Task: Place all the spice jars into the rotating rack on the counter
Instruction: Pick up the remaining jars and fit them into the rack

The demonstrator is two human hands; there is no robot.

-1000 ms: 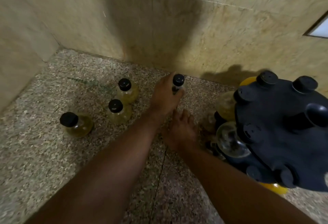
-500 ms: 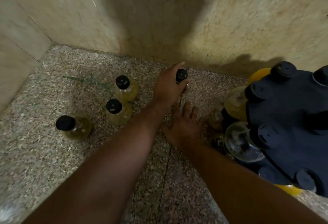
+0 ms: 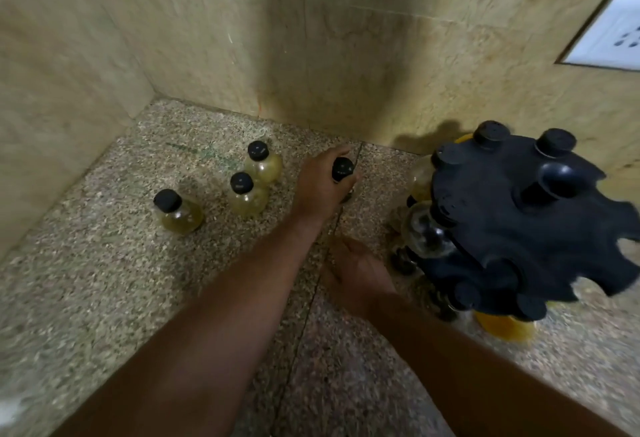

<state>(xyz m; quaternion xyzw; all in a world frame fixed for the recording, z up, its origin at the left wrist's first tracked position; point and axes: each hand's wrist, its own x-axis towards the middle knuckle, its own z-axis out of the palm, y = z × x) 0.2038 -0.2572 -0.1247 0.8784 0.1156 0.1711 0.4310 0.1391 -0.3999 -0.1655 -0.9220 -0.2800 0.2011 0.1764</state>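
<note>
The head camera looks down on a speckled stone counter [image 3: 104, 298] in a corner of beige tiled walls [image 3: 242, 38]. The fingers [image 3: 348, 183] of the left hand [image 3: 320, 187] are wrapped around a spice jar [image 3: 343, 169], of which only the black cap and a small part of the glass show; the hand covers the rest, so I cannot tell if the jar stands on the counter or is lifted a little. The right hand [image 3: 356, 272] is lower and nearer to the camera, palm down with the fingers loosely together, and it holds nothing; it seems to rest on the counter, just beside the foot of the rack. To the left of the left hand three more spice jars stand upright on the counter, each with a black cap and yellowish content: the far jar [image 3: 263, 164], the middle jar [image 3: 246, 195] just in front of it and almost touching it, and the left jar [image 3: 178, 211], which stands apart from these two. On the right side is the black rotating rack [image 3: 512, 225], seen from above, with rounded notches around its edge and several black caps rising from it. In the rack, on the side that faces the hands, a clear glass jar [image 3: 424, 232] hangs, and other jars with yellow content are partly seen behind and under the black top. The picture is a little blurred near the rack. A white wall socket [image 3: 609, 34] is on the wall at upper right.
</note>
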